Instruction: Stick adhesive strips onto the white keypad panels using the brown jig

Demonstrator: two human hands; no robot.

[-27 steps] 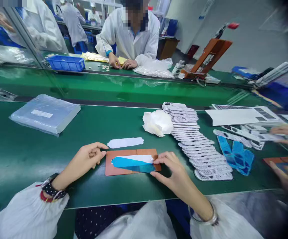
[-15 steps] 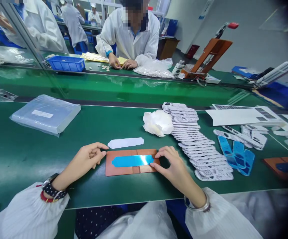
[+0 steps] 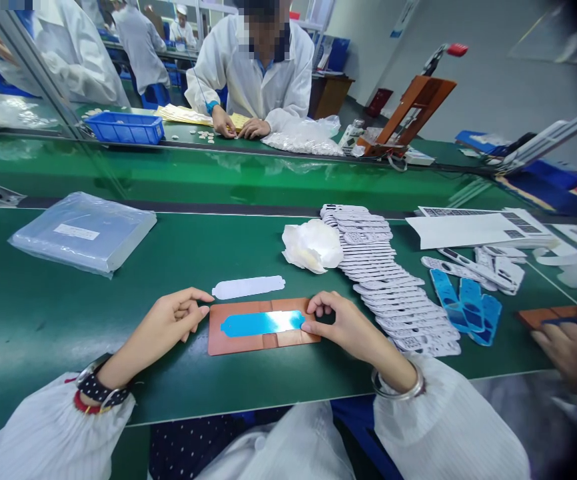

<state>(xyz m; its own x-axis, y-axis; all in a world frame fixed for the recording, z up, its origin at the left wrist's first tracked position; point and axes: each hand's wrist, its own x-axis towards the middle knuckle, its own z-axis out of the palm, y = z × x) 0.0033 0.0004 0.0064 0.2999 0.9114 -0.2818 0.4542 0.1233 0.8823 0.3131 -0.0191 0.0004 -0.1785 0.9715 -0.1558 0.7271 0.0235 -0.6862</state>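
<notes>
Fingers: on the right hand (image 3: 343, 327), thumb and index sit near each other at the right end of the blue strip (image 3: 248, 325); cannot tell whether they pinch it. Left hand (image 3: 171, 317) holds nothing, thumb and index tips slightly apart, just beside the upper left corner of the brown plate (image 3: 238, 343). Blue strip lies flat on this plate. Surface: glossy green table (image 3: 168, 383). White strip (image 3: 248, 287) just beyond the plate; crumpled paper (image 3: 312, 245) farther beyond, toward its right; overlapping printed panels (image 3: 393, 287) right of it; wrapped packet (image 3: 83, 233) beyond and well left. Room: opposite the plate, past a green band (image 3: 248, 177), a person in a white coat (image 3: 268, 83), blue bin (image 3: 126, 127) nearby. Hard to make out: glare masks the blue strip's right part; panel print too small to read; well right of the plate, a co-worker's hand (image 3: 568, 350), blurred, partly covers a second brown plate (image 3: 533, 319), the rest lost in darkness.
</notes>
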